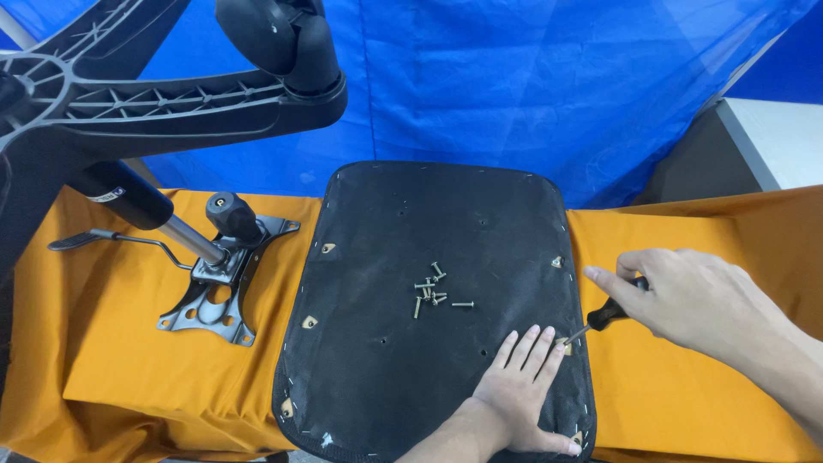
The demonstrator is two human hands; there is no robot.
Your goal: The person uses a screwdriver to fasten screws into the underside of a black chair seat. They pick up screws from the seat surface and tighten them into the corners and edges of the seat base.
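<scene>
A black chair seat pad [411, 240] lies upside down on the orange-covered table. Several loose screws [433, 291] sit in a small heap near its middle. My left hand [519, 390] rests flat on the seat's near right corner, fingers spread. My right hand [686, 300] grips a black-handled screwdriver [609, 315], its tip at a mounting hole on the seat's right edge, just beyond my left fingertips.
A metal tilt mechanism [219, 287] with a knob and lever lies left of the seat, joined to a gas cylinder [137, 204] and a black star base with castors [154, 86]. A blue tarp [514, 77] hangs behind. A white table corner [771, 137] shows at right.
</scene>
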